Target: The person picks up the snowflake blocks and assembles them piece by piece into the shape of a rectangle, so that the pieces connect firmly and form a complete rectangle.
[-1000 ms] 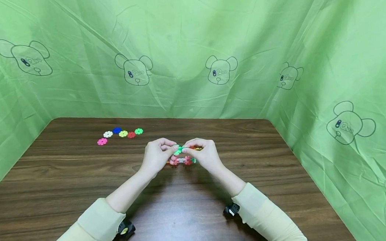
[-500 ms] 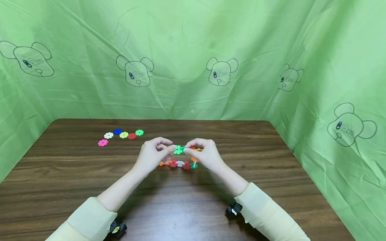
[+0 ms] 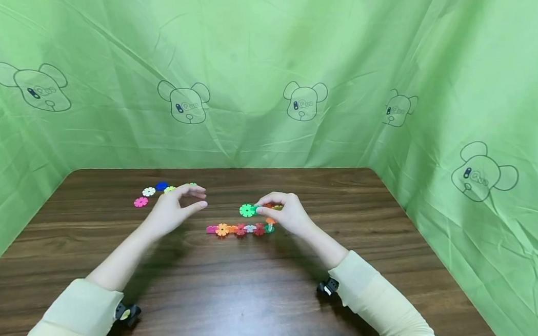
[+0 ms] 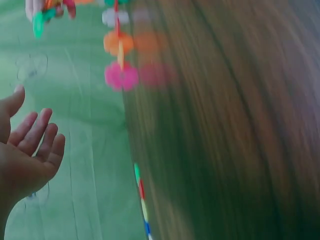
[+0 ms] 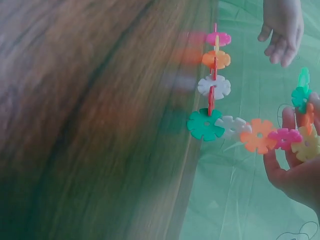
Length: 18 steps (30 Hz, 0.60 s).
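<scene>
My right hand (image 3: 286,212) pinches one end of a chain of interlocking plastic flower discs (image 3: 240,229). A light green disc (image 3: 247,210) juts out to the left of its fingertips. The chain bends: its near run of pink, orange, red and white pieces extends left, and a dark green disc (image 5: 205,124) marks the corner in the right wrist view. Part of the chain lies behind the right hand. My left hand (image 3: 173,211) is apart from the chain, fingers spread loosely with nothing between them, in front of the loose discs. In the left wrist view, its palm (image 4: 27,167) shows bare.
Several loose flower discs lie in a row at the table's back left, among them a pink one (image 3: 140,202), a white one (image 3: 148,192) and a blue one (image 3: 161,186). The left hand partly covers others. Green cloth (image 3: 248,138) hangs around the brown wooden table (image 3: 258,297).
My left hand has let go of the light green disc and moved left toward the loose discs. The right hand stays nearly in place, holding the chain.
</scene>
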Tool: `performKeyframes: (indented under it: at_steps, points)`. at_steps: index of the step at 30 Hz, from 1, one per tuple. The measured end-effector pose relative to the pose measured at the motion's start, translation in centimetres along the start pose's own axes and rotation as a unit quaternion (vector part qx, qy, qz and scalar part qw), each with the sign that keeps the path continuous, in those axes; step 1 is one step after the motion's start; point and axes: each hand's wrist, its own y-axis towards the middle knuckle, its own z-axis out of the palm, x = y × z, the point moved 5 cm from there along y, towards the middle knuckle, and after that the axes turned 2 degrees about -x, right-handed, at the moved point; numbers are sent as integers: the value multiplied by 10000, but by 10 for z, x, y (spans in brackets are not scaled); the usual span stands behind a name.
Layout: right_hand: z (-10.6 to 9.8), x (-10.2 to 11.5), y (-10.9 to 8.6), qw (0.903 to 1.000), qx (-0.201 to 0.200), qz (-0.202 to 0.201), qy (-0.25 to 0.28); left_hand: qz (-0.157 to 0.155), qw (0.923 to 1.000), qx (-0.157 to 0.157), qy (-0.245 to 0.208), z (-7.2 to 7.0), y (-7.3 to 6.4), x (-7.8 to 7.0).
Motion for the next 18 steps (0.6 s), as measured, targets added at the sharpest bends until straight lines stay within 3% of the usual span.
performKeyframes:
  at_steps: [6,15,18]
  points:
    - [1,-20,4,9999,163,-40,-37,-24,9992,55,390,-27,-4,25]
    - [-2,-26,5,9996,270,112,61,-526,9956,-32,780,-61,-9,70]
    - [-4,-18,3,9993,313,192,120,-628,9931,-48,986,-73,-10,89]
